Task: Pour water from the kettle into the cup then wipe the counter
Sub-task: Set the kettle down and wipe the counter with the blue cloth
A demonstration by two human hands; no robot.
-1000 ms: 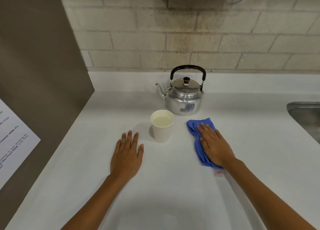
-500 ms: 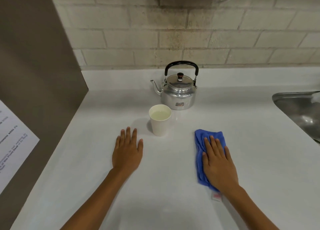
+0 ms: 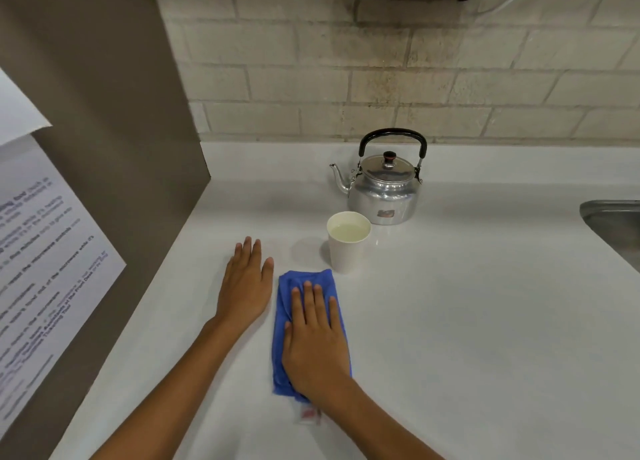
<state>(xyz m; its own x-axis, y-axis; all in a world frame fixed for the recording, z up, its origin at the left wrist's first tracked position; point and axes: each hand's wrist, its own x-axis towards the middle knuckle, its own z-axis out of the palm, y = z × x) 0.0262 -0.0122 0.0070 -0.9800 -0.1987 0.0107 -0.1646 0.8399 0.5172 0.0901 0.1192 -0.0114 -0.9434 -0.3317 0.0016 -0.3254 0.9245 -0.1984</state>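
Observation:
A silver kettle (image 3: 384, 189) with a black handle stands upright at the back of the white counter (image 3: 467, 321), spout to the left. Just in front of it is a white paper cup (image 3: 347, 243) holding water. A folded blue cloth (image 3: 304, 283) lies flat on the counter in front and left of the cup. My right hand (image 3: 315, 342) presses flat on the cloth, fingers spread, covering most of it. My left hand (image 3: 246, 286) rests palm down on the bare counter right beside the cloth, holding nothing.
A brown panel (image 3: 104, 148) with a printed paper notice (image 3: 45, 269) walls off the left side. A brick wall (image 3: 381, 79) runs behind the counter. A metal sink (image 3: 613, 224) edge shows at the far right. A small tag (image 3: 308, 414) sticks out from the cloth's near end.
My right hand has slid the blue cloth leftward across the counter, from right of the cup to beside my left hand. The left hand, the cup and the kettle have stayed in place.

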